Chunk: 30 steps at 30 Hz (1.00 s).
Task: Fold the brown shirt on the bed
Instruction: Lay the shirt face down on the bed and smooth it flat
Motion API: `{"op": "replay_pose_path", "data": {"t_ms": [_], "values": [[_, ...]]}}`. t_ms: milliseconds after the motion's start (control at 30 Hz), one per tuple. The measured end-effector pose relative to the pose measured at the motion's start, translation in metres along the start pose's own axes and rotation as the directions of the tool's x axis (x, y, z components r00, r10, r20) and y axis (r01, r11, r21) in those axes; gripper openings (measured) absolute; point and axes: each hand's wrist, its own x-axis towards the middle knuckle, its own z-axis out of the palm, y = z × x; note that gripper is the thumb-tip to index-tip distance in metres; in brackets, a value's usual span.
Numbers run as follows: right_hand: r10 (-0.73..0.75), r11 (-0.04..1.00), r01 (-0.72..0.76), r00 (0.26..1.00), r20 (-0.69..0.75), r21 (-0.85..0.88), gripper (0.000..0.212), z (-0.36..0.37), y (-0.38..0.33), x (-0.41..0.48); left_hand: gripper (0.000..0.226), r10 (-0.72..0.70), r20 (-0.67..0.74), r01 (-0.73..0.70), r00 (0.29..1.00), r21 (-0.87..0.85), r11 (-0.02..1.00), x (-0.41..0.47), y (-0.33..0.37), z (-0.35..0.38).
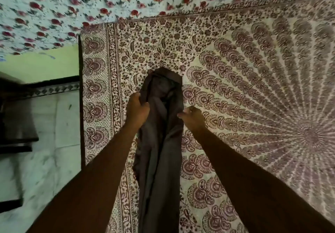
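The brown shirt (159,142) hangs as a long, narrow, bunched strip in front of me, over the patterned bedsheet (253,87). My left hand (136,109) grips the shirt's left edge near its top, fingers curled into the cloth. My right hand (192,116) grips the right edge at about the same height, with the thumb tip showing. The shirt's top end rises to a dark fold above both hands. Its lower end runs out of view at the bottom.
A rose-printed cloth (72,2) lies at the far end of the bed. The bed's left edge (82,105) drops to a pale tiled floor (45,151). Dark furniture (16,124) stands at the far left, beside a green wall (39,66).
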Motion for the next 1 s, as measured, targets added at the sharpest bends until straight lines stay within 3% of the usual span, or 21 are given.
{"op": "replay_pose_path", "data": {"t_ms": [133,233,300,333,467,567,633,733,800,900,1000], "values": [[0.061,0.997,-0.061,0.998,-0.003,0.052,0.050,0.019,-0.003,0.026,0.062,-0.167,0.044,0.168,0.985,-0.021,0.986,0.049,-0.016,0.014],[0.075,0.990,-0.080,0.996,0.048,0.120,0.035,0.027,0.003,0.038,0.052,-0.179,0.031,0.180,0.983,-0.018,0.984,0.083,-0.043,0.025],[0.050,0.989,-0.059,0.996,0.075,0.132,0.026,0.027,0.011,0.040,0.029,-0.168,0.028,0.169,0.985,-0.044,0.985,0.080,-0.044,0.025],[0.020,0.991,-0.028,0.998,0.061,0.131,0.022,0.025,0.013,0.037,0.019,-0.174,0.002,0.174,0.985,-0.079,0.982,0.073,-0.039,0.022],[-0.219,0.975,0.221,0.974,-0.060,0.021,0.014,-0.010,0.011,0.003,0.018,-0.104,-0.060,0.090,0.993,-0.203,0.975,0.032,-0.038,-0.002],[-0.294,0.954,0.284,0.948,-0.121,-0.091,0.019,-0.050,0.006,-0.027,0.027,-0.016,0.052,0.024,0.999,-0.168,0.985,-0.003,-0.044,-0.026],[-0.331,0.940,0.316,0.936,-0.117,-0.128,0.019,-0.079,-0.001,-0.048,0.036,-0.029,0.113,0.063,0.993,-0.315,0.947,-0.029,-0.040,-0.048],[-0.421,0.902,0.408,0.903,-0.087,-0.139,0.014,-0.122,-0.018,-0.085,0.018,0.005,0.302,0.157,0.953,-0.512,0.845,-0.066,-0.026,-0.092],[-0.504,0.853,0.481,0.860,-0.079,-0.204,0.014,-0.150,-0.035,-0.119,0.038,0.111,0.379,0.106,0.919,-0.508,0.855,-0.093,-0.016,-0.123],[-0.625,0.758,0.587,0.778,-0.059,-0.283,0.021,-0.187,-0.064,-0.178,0.027,0.265,0.370,-0.126,0.891,-0.359,0.925,-0.131,0.007,-0.163],[-0.713,0.657,0.672,0.701,0.008,-0.342,0.044,-0.225,-0.092,-0.243,0.035,0.365,0.333,-0.344,0.869,-0.124,0.931,-0.162,0.023,-0.197]]}}
